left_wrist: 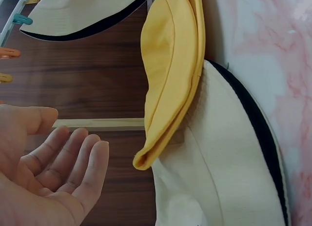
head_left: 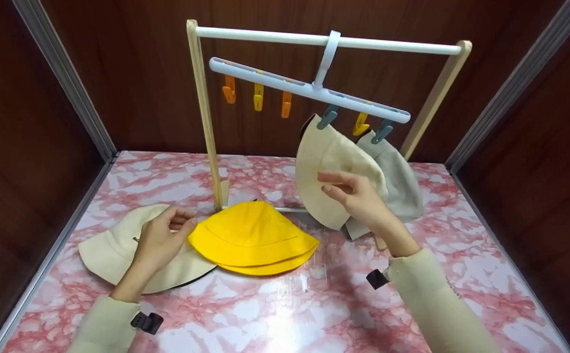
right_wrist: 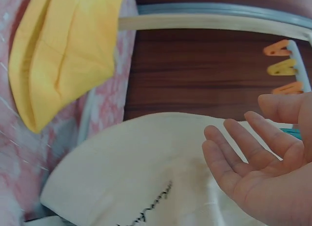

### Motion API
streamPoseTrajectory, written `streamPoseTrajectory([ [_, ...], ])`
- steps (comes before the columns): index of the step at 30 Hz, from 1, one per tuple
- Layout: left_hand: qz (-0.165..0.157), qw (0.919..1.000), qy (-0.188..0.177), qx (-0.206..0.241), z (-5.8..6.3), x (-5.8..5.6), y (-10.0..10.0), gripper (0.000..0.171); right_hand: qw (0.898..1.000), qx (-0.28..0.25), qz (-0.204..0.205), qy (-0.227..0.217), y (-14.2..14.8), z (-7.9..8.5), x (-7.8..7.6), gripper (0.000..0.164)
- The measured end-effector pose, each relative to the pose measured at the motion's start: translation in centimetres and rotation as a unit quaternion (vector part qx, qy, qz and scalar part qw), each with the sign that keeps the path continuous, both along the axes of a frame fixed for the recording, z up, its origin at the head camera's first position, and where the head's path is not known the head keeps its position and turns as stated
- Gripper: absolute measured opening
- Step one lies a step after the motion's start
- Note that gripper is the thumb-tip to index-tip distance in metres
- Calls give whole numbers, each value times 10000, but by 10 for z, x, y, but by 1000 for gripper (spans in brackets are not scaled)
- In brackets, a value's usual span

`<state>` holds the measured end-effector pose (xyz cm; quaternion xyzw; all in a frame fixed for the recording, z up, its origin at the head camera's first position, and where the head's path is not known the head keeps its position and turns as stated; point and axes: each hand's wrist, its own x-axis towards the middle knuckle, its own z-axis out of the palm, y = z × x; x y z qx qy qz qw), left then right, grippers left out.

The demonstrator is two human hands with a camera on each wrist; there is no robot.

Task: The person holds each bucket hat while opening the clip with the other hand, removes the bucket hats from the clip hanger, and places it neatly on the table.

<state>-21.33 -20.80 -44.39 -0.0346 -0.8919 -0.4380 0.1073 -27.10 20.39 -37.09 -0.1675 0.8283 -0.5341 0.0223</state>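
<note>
My left hand hovers over a cream bucket hat on the table, fingers loosely bent and holding nothing. Beside that hand, a yellow bucket hat lies folded, overlapping the cream one. My right hand, also holding nothing, is in front of a second cream bucket hat that hangs from a dark teal clip. Dark lettering shows on this hat in the right wrist view. Behind it, a light grey hat hangs from another teal clip.
A white clip hanger hooks over the rack's white bar, tilted down to the right. Orange clips and yellow clips dangle from it without hats. Wooden rack posts stand on the pink marbled table; dark walls surround it.
</note>
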Motion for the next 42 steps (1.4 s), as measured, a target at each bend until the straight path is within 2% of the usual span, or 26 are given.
streamPoseTrajectory([
  [6, -431, 9985, 210, 249, 14, -9, 10, 19, 9995, -201, -191, 160, 8, 14, 1, 40],
  [12, -850, 9937, 520, 509, 31, -24, 26, 22, 9983, -415, -182, 378, 14, 28, 3, 41],
  [19, -1214, 9874, 916, 437, 54, -44, 48, 27, 9959, -546, -309, 658, 21, 42, 4, 41],
  [24, -1459, 9828, 1037, 453, 66, -57, 67, 29, 9924, -688, -439, 922, 25, 48, 4, 39],
  [31, -1959, 9688, 1464, 403, 77, -75, 89, 29, 9895, -846, -475, 1074, 28, 52, 2, 39],
  [42, -2066, 9660, 1504, 398, 89, -100, 120, 36, 9901, -746, -583, 1038, 32, 57, 3, 41],
])
